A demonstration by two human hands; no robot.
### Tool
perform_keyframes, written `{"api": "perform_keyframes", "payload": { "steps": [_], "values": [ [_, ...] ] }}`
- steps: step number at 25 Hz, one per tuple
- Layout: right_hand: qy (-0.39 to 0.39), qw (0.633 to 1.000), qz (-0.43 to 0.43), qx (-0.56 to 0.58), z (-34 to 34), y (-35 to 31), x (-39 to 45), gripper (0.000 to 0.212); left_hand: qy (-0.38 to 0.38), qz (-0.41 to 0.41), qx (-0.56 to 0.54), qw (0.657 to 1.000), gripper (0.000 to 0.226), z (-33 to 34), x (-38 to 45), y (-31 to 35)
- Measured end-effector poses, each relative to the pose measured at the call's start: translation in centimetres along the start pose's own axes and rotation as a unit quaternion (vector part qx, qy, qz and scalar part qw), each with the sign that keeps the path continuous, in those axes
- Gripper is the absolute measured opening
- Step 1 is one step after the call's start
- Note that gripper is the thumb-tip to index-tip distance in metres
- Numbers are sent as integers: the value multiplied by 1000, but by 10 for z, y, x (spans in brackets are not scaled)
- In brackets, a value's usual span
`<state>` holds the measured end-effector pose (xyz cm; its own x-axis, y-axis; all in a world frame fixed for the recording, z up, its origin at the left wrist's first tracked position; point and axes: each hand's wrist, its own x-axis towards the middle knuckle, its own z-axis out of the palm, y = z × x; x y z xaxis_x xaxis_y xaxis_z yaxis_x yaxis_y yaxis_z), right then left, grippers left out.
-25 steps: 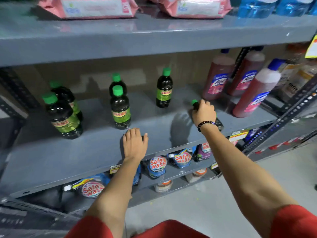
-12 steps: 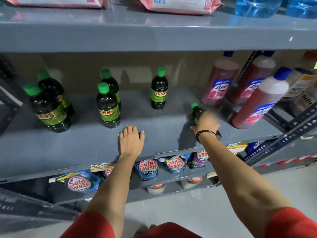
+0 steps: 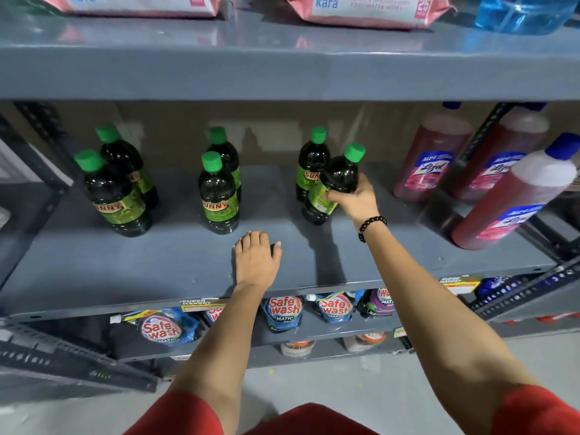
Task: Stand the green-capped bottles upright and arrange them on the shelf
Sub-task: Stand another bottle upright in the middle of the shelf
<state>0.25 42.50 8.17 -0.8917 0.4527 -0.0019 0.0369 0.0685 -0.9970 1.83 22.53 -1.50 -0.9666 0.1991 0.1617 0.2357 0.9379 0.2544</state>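
A dark, glossy green-capped bottle (image 3: 332, 186) is gripped, tilted, by the right hand (image 3: 353, 197); the left hand (image 3: 255, 259) is laid flat, seemingly relaxed, on the matte grey shelf (image 3: 125, 265).

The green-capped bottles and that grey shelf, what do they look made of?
The bottles look like clear glossy plastic holding dark liquid: highlights glint on them. The caps seem matte plastic. The shelf looks like grey painted metal, faintly reflective, though I can't be sure.
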Motion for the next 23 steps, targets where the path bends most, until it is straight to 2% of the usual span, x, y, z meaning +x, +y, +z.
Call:
{"api": "perform_keyframes", "payload": {
  "steps": [4, 7, 8, 10, 12, 13, 15, 17, 20, 23],
  "values": [
    [-23, 997, 31, -60, 22, 11, 0, 61, -5, 2, 3, 1000, 37, 0, 0, 0],
    [-67, 993, 49, -86, 31, -2, -2, 71, -10, 1, 11, 1000, 38, 0, 0, -1],
    [-53, 995, 26, -75, 34, -11, -2, 74, -11, 4, 14, 1000, 38, 0, 0, -1],
    [51, 991, -54, -107, 40, -36, -3, 80, -7, 8, 15, 1000, 38, 0, 0, -1],
    [121, 957, -110, -241, 47, -60, 1, 84, -6, 8, 12, 1000, 37, 0, 0, -1],
    [117, 930, -118, -328, 50, -70, 3, 81, -6, 8, 13, 1000, 38, 0, 0, -2],
    [59, 869, -119, -476, 55, -83, 7, 65, -4, 9, 14, 1000, 38, 0, -1, -2],
    [9, 829, -132, -543, 56, -90, 8, 42, -1, 10, 11, 1000, 37, 0, -1, -2],
    [-41, 826, -153, -540, 49, -98, 8, 26, 0, 11, 11, 1000, 37, 1, 0, -3],
    [-92, 856, -122, -494, 45, -104, 7, 37, -2, 12, 14, 1000, 37, 1, 1, -3]
  ]
}}
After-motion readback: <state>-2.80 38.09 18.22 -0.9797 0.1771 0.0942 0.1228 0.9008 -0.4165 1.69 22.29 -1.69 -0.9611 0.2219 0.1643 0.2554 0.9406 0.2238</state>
